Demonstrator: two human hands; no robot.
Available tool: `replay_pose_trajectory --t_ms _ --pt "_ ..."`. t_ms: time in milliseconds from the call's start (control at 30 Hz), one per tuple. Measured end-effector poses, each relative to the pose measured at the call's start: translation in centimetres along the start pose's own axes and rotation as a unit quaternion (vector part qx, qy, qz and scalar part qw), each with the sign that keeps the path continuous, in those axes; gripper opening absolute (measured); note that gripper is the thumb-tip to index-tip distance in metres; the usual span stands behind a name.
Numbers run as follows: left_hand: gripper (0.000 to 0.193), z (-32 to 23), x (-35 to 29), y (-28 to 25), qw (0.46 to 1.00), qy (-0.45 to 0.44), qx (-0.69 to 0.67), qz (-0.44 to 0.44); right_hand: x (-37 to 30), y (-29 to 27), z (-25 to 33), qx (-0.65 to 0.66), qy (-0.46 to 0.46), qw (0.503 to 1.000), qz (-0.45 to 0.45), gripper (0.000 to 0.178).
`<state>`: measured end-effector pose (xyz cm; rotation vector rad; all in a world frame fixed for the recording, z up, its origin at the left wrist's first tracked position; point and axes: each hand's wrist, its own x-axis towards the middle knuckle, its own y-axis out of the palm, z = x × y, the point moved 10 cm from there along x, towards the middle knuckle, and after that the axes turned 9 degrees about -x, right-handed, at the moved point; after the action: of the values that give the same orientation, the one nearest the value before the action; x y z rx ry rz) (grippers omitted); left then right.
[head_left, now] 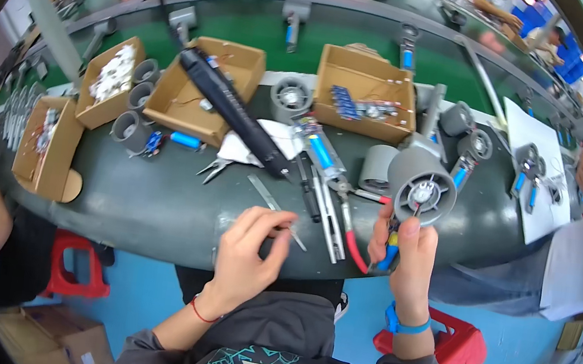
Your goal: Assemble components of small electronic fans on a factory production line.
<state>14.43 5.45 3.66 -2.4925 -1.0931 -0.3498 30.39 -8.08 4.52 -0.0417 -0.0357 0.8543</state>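
My right hand (415, 264) grips a fan unit by its handle. Its grey round housing (413, 174) points up, with a white-centred hub inside and a blue battery (388, 253) showing below my fingers. My left hand (248, 252) hovers at the table's near edge, thumb and fingertips curled together. What they hold, if anything, is hidden. Past those fingertips runs a thin metal strip (263, 193); whether they touch it I cannot tell. Red-handled pliers (354, 250) and a black-handled tool (309, 198) lie between my hands, beside long silver pieces (328, 221).
Cardboard boxes of parts (361, 121) line the table's back, below a black overhead tool (234, 109). Grey housings (130, 129), small pliers (213, 169) and a fan assembly (322, 153) lie around. A green conveyor (254, 29) runs behind. Co-workers sit on both sides.
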Motion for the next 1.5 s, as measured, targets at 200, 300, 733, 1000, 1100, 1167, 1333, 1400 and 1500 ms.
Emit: replay_pose_trajectory --t_ms 200,300,733,1000,1100,1167,1333,1400,1500 --pt "0.070 -2.5 1.0 -1.2 0.985 0.030 -0.161 0.063 -2.8 8.7 -0.6 0.152 0.103 0.959 0.216 0.056" --pt "0.071 -1.2 0.6 -2.6 0.980 0.001 -0.190 0.056 -3.5 12.2 -1.5 0.211 0.173 0.923 0.271 0.052" --pt "0.073 0.6 -3.0 -6.9 0.970 -0.058 -0.225 -0.074 -4.0 15.5 -7.5 0.300 0.149 0.926 0.172 0.049" --pt "0.078 1.7 -1.7 -9.9 0.997 -0.069 -0.042 0.009 -0.3 14.0 -3.1 -0.330 0.079 0.911 0.234 0.030" --pt "0.066 1.5 -0.3 -9.0 0.987 -0.108 -0.030 0.116 0.8 14.0 3.6 -0.365 -0.153 0.913 0.101 0.029" --pt "0.062 1.5 0.2 -7.8 0.989 -0.056 -0.008 0.135 1.0 15.1 2.7 -0.379 -0.135 0.898 0.180 0.057" --pt "0.057 1.2 -0.3 -8.6 0.996 0.001 0.057 0.062 1.3 16.3 2.9 -0.420 -0.158 0.877 0.170 0.057" --pt "0.057 1.0 -0.9 -10.3 0.990 -0.028 0.129 0.058 1.8 17.0 3.1 -0.415 -0.160 0.879 0.171 0.057" --pt "0.048 1.2 -2.2 -11.0 0.974 -0.057 0.196 0.095 1.2 18.0 4.0 -0.437 -0.207 0.857 0.178 0.054"
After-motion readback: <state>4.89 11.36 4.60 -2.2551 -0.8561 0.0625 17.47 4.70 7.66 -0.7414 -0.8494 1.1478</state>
